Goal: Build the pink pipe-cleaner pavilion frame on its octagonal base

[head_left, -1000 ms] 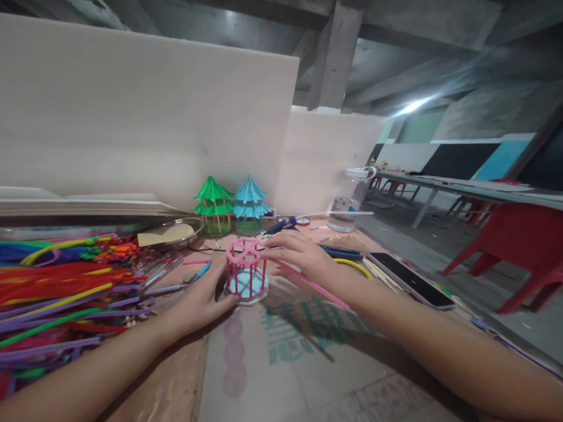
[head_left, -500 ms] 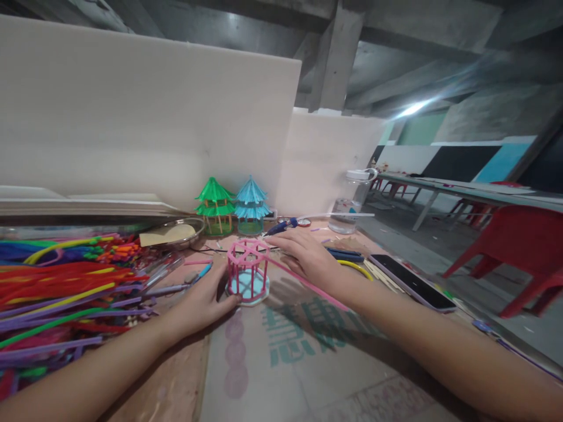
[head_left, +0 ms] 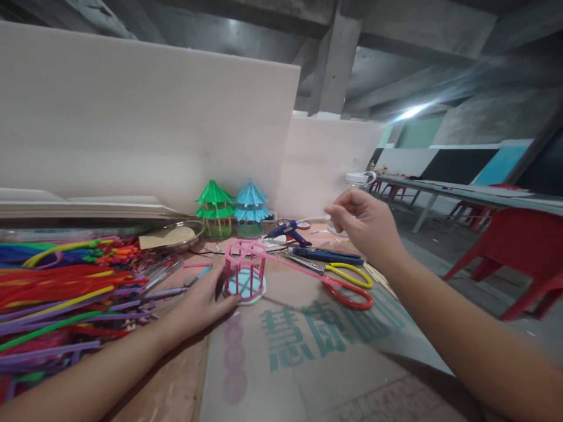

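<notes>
My left hand [head_left: 211, 296] holds the left side of a small pink frame [head_left: 244, 272], which stands on a pale blue round base. A long pink strip [head_left: 297, 269] runs from the frame's top out to the right, over the scissors [head_left: 347, 281]. My right hand [head_left: 365, 223] is raised in front of the clear bottle, its fingers pinched together. Whatever lies between those fingertips is too small to make out. A blue glue gun [head_left: 288, 232] rests behind the frame.
Many coloured pipe cleaners [head_left: 65, 293] cover the left side. Behind stand a green model pavilion [head_left: 214, 208] and a blue one [head_left: 251, 208], near a metal bowl [head_left: 193, 234]. A dark blue cutter [head_left: 328, 255] lies behind the scissors. A red chair [head_left: 519, 252] stands at the right.
My right hand has risen up and to the right, away from the frame, uncovering the scissors and glue gun. My left hand and the frame have shifted slightly left.
</notes>
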Tool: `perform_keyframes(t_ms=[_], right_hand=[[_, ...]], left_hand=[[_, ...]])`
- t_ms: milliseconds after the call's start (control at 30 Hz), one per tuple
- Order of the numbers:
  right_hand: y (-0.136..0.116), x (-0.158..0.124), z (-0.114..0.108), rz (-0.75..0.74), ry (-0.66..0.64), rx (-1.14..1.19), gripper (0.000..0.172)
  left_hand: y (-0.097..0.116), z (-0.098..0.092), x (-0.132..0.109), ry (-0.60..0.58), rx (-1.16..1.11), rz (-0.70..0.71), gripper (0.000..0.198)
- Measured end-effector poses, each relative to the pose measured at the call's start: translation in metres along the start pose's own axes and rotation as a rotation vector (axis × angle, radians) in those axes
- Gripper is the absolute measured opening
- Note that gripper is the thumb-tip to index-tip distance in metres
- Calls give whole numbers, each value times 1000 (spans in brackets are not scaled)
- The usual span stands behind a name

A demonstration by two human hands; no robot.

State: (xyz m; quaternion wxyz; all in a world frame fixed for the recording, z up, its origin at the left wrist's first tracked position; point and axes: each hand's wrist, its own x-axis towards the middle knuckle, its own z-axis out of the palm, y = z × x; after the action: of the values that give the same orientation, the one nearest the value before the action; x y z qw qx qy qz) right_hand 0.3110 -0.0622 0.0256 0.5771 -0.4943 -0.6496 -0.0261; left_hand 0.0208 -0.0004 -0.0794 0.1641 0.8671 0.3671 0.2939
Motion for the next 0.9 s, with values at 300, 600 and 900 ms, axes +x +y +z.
perform_keyframes(t_ms=[300, 600, 900], right_hand=[[-3, 3, -4, -76, -67, 81, 28], [-26, -15, 8, 174, -302, 443, 28], [-50, -58, 39, 464, -727, 1214, 45]], left_hand=[[4, -2, -1, -8, 46, 5, 22], [-7, 1, -1, 117, -39, 14, 68], [59, -45, -7, 394, -102, 119, 34]])
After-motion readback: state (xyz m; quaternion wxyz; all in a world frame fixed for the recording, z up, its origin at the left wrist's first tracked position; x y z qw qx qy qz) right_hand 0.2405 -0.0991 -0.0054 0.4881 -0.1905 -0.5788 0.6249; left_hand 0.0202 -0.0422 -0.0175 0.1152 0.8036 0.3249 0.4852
